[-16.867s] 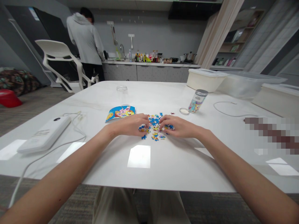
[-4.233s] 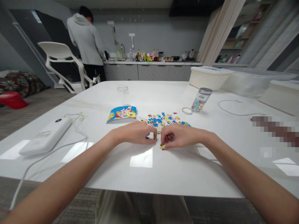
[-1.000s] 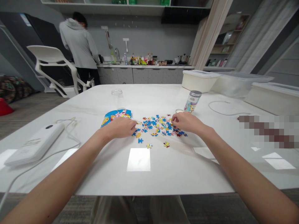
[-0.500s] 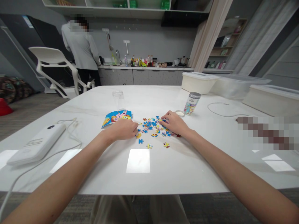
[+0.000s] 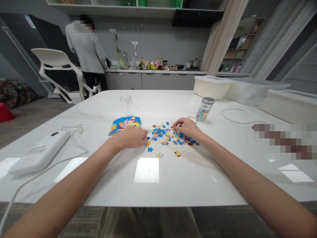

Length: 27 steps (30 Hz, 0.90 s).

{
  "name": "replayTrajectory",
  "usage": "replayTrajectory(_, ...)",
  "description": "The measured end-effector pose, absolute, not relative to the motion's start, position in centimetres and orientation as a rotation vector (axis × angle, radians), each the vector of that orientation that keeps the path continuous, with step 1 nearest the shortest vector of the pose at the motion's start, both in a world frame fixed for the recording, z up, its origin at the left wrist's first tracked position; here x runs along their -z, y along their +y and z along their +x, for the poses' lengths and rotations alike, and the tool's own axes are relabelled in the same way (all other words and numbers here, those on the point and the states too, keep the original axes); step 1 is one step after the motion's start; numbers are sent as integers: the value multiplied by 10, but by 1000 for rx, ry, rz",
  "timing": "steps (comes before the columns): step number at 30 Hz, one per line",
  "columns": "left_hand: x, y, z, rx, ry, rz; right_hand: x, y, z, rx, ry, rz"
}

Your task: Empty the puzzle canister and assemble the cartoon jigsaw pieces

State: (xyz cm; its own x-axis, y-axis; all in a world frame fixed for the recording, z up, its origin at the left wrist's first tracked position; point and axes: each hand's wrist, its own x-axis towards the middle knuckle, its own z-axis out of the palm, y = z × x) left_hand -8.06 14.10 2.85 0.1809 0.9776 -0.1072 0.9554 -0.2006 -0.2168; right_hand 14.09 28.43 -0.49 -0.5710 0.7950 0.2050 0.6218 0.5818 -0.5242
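Loose jigsaw pieces [image 5: 160, 133] in blue, yellow and pink lie in a pile at the middle of the white table. At the pile's left edge rests my left hand [image 5: 133, 137], its fingers curled closed; what they hold, if anything, is hidden. A curved blue picture sheet [image 5: 123, 124] with cartoon figures lies just behind it. My right hand [image 5: 187, 127] is over the pile's right side, thumb and fingers pinched on a small jigsaw piece [image 5: 172, 127]. Nearer to me are a blue piece [image 5: 150, 149] and two yellow pieces, one of them a yellow-and-red piece [image 5: 177, 153], apart from the pile.
A printed can [image 5: 205, 109] with a silver lid stands behind my right hand, beside a round lid [image 5: 192, 119]. A clear cup [image 5: 126, 104] stands farther back. On the left lies a white power bank [image 5: 41, 152] with cables. Storage boxes [image 5: 210, 88] line the right; a person [image 5: 86, 49] stands beyond.
My right hand has lifted slightly and shifted a little right, uncovering more pieces at the pile's right side. My left hand stays almost in place.
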Motion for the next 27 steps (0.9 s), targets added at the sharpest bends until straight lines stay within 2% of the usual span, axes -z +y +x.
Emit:
replayTrajectory(6, -31, 140, -80, -361, -1917, -2324, -8, 286, 150, -1082, -2131, -1205)
replayTrajectory(27, -28, 141, -79, -386, -1900, -2334, -16, 274, 152, -1381, -2141, -820)
